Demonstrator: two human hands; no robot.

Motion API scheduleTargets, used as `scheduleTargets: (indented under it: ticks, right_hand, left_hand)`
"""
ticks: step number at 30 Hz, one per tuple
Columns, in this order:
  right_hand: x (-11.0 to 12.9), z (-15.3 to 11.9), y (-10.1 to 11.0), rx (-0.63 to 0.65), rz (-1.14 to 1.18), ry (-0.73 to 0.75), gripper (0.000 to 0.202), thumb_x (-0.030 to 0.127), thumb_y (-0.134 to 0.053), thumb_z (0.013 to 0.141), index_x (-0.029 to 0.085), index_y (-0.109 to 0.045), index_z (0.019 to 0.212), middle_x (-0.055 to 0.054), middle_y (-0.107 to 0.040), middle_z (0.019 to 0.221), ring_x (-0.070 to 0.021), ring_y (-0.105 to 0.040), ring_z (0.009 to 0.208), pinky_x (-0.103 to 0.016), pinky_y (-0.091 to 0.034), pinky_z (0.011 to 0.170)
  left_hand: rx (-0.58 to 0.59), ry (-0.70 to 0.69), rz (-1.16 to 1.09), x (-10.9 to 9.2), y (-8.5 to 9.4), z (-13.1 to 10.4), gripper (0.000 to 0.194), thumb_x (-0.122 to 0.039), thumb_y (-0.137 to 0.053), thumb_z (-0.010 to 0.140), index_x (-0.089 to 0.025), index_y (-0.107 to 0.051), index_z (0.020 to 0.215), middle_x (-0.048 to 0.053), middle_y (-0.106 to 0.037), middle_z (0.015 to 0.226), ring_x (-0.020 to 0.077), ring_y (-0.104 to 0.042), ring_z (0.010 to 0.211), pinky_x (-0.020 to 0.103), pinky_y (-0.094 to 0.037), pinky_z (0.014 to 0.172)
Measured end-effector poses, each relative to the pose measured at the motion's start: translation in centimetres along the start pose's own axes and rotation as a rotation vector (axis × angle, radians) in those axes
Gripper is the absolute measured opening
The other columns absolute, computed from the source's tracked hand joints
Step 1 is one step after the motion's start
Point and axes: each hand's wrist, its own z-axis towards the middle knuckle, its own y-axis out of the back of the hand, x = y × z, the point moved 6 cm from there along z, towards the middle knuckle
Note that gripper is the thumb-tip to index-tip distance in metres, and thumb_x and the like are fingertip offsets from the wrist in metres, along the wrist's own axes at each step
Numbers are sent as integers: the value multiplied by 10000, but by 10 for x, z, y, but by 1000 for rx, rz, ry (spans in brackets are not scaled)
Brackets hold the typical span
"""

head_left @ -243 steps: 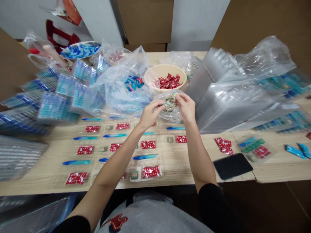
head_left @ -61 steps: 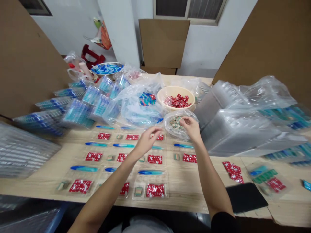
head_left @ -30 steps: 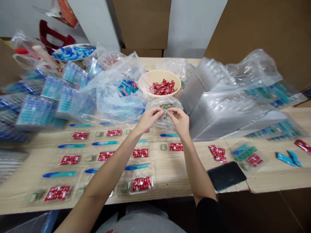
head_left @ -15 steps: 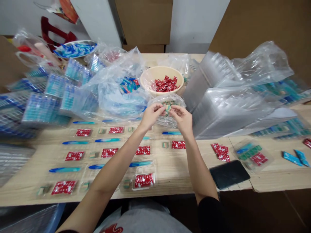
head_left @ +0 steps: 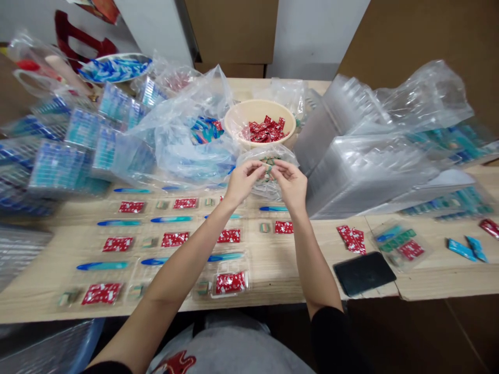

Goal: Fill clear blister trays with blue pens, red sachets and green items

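My left hand [head_left: 245, 182] and my right hand [head_left: 290, 183] meet with fingertips pinched together on a small green striped piece [head_left: 268, 169]. Its kind is hard to make out. Right below the fingers lies a clear plastic bag [head_left: 268, 192] holding more small greenish pieces. Spread over the table [head_left: 280, 267] are clear blister trays with red patterned packets [head_left: 230, 282], blue-turquoise pen-shaped items [head_left: 171, 219] and small striped blocks [head_left: 265, 227]. My forearms cover some of the trays.
Behind my hands stands a cream bowl [head_left: 236, 117] of red packets. Stacked clear trays [head_left: 351, 166] rise on the right, near a black phone [head_left: 364, 274]. Bundled blue packs [head_left: 58, 169] and a crumpled plastic bag [head_left: 183, 156] fill the left. Two blue sachets [head_left: 461, 249] lie far right.
The striped piece has been turned between my fingertips and shows less of its face. My hands stay close together over the bag. The whole view has shifted slightly.
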Motion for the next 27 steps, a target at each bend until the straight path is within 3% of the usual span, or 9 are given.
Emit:
scheduleTargets:
  ticks: [4,11,16,19,22,27]
  right_hand:
    - [-2,5,5,-16,-21,26,239,343,-641,811,221,-628,1017,-44,-695,947,-179,-663,926,-358,-530,894]
    - [9,9,-7,54,-80,9,289,229,-632,830,255,-560,1108,-4,-655,863,-171,-659,866,-361,-545,866]
    - [14,7,-11,-1,-60,75,226,246,-637,823,259,-563,1036,-17,-636,961,-162,-651,948,-332,-541,886]
    - [11,5,-6,-26,0,56,237,345,-657,804,242,-573,1000,-27,-645,962,-164,-667,914,-326,-552,860]
    - [5,2,-2,-3,32,-38,323,464,-640,793,214,-626,995,-51,-687,969,-186,-675,887,-353,-567,821]
    - [0,-3,-8,54,51,-129,325,449,-739,674,191,-717,870,-31,-728,798,-180,-665,668,-368,-580,712]
  left_hand:
    - [55,79,-50,3,2,0,131,-274,-680,780,-155,-687,835,-2,-677,758,117,-620,689,284,-530,741]
    - [90,27,-48,-1,-1,-1,150,-225,-708,750,-155,-650,870,-6,-665,746,102,-622,663,257,-541,690]
    - [71,-4,-49,0,-4,-4,141,-188,-691,758,-173,-657,895,2,-674,798,118,-638,714,287,-557,716]
    - [78,21,-75,3,-5,-5,172,-240,-708,755,-173,-674,910,18,-692,851,132,-649,739,319,-561,750]
    - [12,69,-124,9,-2,-4,216,-289,-702,758,-170,-701,939,37,-722,936,131,-661,744,321,-558,786]
    - [-35,48,-84,8,2,-3,279,-318,-694,764,-188,-734,1007,46,-726,1089,177,-675,923,330,-537,874]
